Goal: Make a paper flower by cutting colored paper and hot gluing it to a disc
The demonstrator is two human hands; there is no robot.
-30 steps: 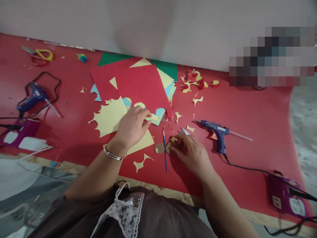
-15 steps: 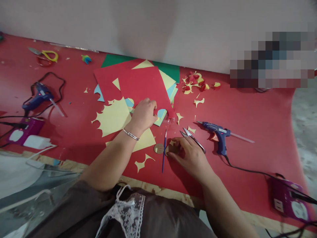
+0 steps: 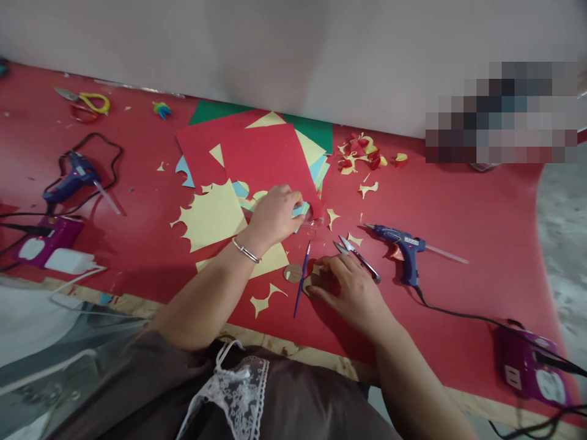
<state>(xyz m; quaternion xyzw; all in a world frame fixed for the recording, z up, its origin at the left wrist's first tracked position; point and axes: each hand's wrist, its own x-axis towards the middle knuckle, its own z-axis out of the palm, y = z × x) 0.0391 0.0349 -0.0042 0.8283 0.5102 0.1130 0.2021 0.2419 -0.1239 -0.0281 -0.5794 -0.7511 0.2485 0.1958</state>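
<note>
My left hand (image 3: pixel 277 214), with a silver bangle at the wrist, reaches over the layered papers. Its fingers are curled at the edge of light blue paper (image 3: pixel 300 209), beside the lower corner of a red sheet (image 3: pixel 266 156); the fingertips are partly hidden. Lower right, my right hand (image 3: pixel 351 281) has its thumb and index finger closed around a round wooden disc (image 3: pixel 308 285), mostly covered by the fingers. A second wooden disc (image 3: pixel 292 273) lies to its left, with a thin blue brush (image 3: pixel 301 281) between them. Thread snips (image 3: pixel 360 260) lie just beyond my right hand.
Cut yellow sheets (image 3: pixel 211 217) and scraps surround my hands. A blue glue gun (image 3: pixel 401 241) lies right, another glue gun (image 3: pixel 76 177) left, both with cords. Purple power strips (image 3: pixel 534 366) sit at both sides. Scissors (image 3: pixel 87 102) and curled petals (image 3: pixel 362 153) lie farther back.
My left hand has shifted slightly right, over the light blue paper. The brush has tilted, its lower end swinging left. My right hand has hardly moved.
</note>
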